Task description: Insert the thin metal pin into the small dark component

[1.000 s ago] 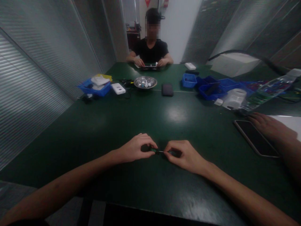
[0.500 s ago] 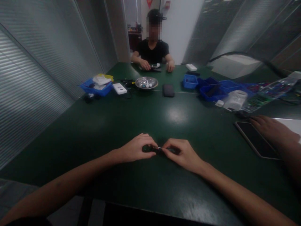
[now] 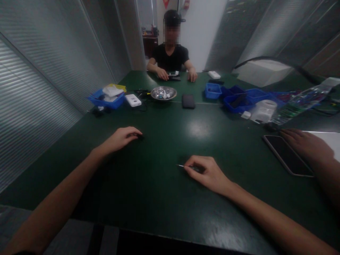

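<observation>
My right hand (image 3: pixel 205 173) rests on the dark green table (image 3: pixel 164 198), fingers pinched on a thin metal pin (image 3: pixel 181 165) whose tip points left. Farther left and away from me, my left hand (image 3: pixel 120 138) lies on the table with fingers curled, its fingertips at a small dark part (image 3: pixel 140 136). The two hands are well apart. Whether the left hand still grips that part is hard to see in the dim light.
A co-worker's hand (image 3: pixel 305 143) rests by a phone (image 3: pixel 288 156) at the right. Across the table sits a person in black (image 3: pixel 171 56). Blue bins (image 3: pixel 106 99) (image 3: pixel 214 91), a metal bowl (image 3: pixel 164 93), a dark phone (image 3: pixel 188 101) and a white device (image 3: pixel 133 100) stand mid-table.
My left hand has pulled away from the right and moved left and forward, taking the small dark part with it. The right hand stays put with the pin.
</observation>
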Motion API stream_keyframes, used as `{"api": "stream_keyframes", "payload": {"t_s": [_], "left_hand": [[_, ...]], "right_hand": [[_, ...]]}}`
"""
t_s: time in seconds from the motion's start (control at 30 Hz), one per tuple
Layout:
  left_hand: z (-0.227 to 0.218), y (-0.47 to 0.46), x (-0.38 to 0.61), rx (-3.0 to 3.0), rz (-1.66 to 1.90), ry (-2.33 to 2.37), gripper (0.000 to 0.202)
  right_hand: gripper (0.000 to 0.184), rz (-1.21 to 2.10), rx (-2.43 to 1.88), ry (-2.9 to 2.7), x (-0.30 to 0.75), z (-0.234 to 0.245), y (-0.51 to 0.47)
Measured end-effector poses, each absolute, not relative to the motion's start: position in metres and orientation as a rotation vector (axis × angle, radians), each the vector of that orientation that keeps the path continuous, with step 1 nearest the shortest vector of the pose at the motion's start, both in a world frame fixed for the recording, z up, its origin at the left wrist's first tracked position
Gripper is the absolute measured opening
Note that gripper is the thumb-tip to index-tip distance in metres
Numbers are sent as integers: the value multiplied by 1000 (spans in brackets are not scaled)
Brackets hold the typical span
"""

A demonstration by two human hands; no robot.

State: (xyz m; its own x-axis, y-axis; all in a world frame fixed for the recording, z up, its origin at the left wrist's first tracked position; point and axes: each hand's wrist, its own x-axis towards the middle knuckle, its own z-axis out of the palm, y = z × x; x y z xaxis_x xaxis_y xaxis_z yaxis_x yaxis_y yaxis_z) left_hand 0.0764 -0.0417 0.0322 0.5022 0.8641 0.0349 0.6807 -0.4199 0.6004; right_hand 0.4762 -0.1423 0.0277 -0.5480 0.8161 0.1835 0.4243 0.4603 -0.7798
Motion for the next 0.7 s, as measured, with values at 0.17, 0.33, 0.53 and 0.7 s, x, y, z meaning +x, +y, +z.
{"api": "stream_keyframes", "payload": {"t_s": [0.17,0.33,0.53,0.7], "left_hand": [[20,-17,13,2135,565,1775,35],[11,-10,-13,2015,610,1972,42],[20,-13,-26,1761,549,2311,58],[25,-14,-26,1586,553,2310,33]], "right_hand": [[21,939,-1024,-2175,477,27,-142],[21,950,-1028,-2179,478,26,-142],[20,924,-1025,-2186,478,26,-143],[20,946,-1019,-2181,479,26,-143]]}}
